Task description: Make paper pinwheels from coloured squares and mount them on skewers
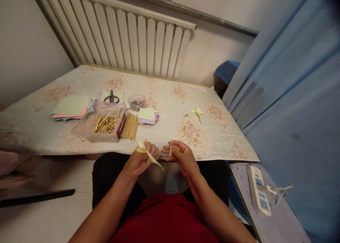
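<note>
Presently, the fingers of the left hand are curled and pinched on a folded paper piece, pale yellow, thin and matte, with creased pointed flaps. Its long axis runs from roughly 10 o'clock to 4 o'clock; the sharpest tip points toward 4 o'clock, below the gap between both hands. The right hand sits just beside it at 3 o'clock, thumb and forefinger pressed on a short wooden stick, held upright along the 12-to-6 axis. Both hands are held over the lap, just in front of the near edge of the table.

Outward at 11 o'clock lies a loose row of wooden sticks, touching a clear plastic box that holds more of them. Beyond, at 12 o'clock, a small stack of paper squares and a clear cup of small metal pieces stand near each other. Black-handled scissors lie farther back. A larger stack of coloured sheets is at 10 o'clock. A finished yellow pinwheel rests at 1 o'clock, well apart. The cloth is floral, glossy. A white power strip lies at 4 o'clock.
</note>
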`<move>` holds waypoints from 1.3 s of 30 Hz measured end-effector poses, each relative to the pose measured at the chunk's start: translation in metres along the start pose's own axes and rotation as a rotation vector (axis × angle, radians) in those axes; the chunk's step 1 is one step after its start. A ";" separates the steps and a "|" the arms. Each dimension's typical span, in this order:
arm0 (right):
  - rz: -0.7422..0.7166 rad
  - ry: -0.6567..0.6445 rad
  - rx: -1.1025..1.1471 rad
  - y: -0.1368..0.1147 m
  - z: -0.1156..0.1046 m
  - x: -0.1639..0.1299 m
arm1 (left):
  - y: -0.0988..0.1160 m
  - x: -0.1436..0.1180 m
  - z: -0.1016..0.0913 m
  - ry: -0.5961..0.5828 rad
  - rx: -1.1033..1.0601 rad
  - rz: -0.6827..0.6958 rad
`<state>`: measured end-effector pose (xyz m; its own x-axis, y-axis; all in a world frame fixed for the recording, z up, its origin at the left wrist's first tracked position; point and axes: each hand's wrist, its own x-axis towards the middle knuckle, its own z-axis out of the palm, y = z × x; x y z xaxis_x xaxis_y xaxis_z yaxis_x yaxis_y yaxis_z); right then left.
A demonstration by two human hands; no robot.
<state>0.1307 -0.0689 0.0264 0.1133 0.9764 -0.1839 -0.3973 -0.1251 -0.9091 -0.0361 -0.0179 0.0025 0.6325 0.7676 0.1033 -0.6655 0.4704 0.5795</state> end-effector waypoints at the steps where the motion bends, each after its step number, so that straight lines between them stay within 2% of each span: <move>1: 0.007 0.004 -0.041 0.002 -0.002 0.000 | -0.001 0.000 -0.001 -0.001 -0.002 -0.001; 4: -0.005 0.029 -0.262 0.005 -0.005 -0.001 | -0.001 0.000 -0.004 -0.002 -0.001 -0.001; 6: -0.082 0.042 -0.449 0.004 -0.005 -0.003 | -0.002 0.000 -0.005 0.000 0.002 0.000; 8: -0.180 0.044 -0.545 0.001 -0.002 -0.006 | -0.002 0.000 -0.006 0.000 0.004 0.000; 10: -0.178 0.006 -0.498 -0.001 0.004 -0.010 | -0.002 0.000 -0.006 -0.002 0.007 -0.006; 14: -0.032 -0.126 -0.305 0.001 0.014 -0.017 | -0.003 0.001 -0.008 -0.007 0.014 -0.020; 18: -0.018 -0.155 -0.206 0.005 0.020 -0.022 | -0.004 0.002 -0.011 -0.013 0.022 -0.004; 32: 0.150 -0.227 -0.184 0.005 0.033 -0.030 | -0.002 0.002 -0.014 0.007 0.031 -0.014; 39: 0.092 -0.241 -0.278 0.004 0.034 -0.030 | -0.003 0.001 -0.015 0.003 0.032 -0.019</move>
<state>0.0943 -0.0923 0.0408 -0.1422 0.9681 -0.2062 -0.1297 -0.2248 -0.9657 -0.0396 -0.0114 -0.0113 0.6433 0.7604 0.0894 -0.6405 0.4705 0.6070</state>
